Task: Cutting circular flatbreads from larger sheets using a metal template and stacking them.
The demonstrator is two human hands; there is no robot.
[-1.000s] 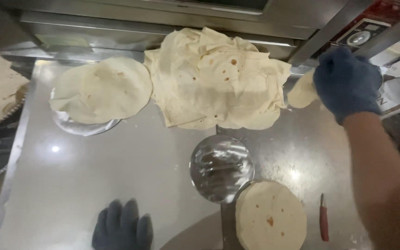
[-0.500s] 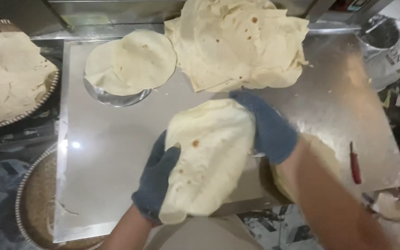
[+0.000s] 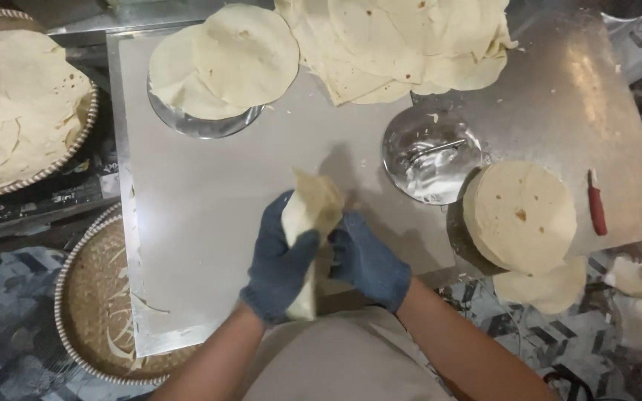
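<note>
You are folding a flatbread (image 3: 310, 223) over the near middle of the steel worktop (image 3: 202, 186). Your left hand (image 3: 280, 263) is clenched around its lower part, your right hand (image 3: 365, 260) is pressing against its right side. Next, I judge, you need an even fold, keeping it away from the steel bowl (image 3: 431, 152) to the right.

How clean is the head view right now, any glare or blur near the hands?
Head view: the flatbread between left hand and right hand is motion-blurred; glare flares off the steel bowl and table; a soft shadow sits behind the hands.
</note>
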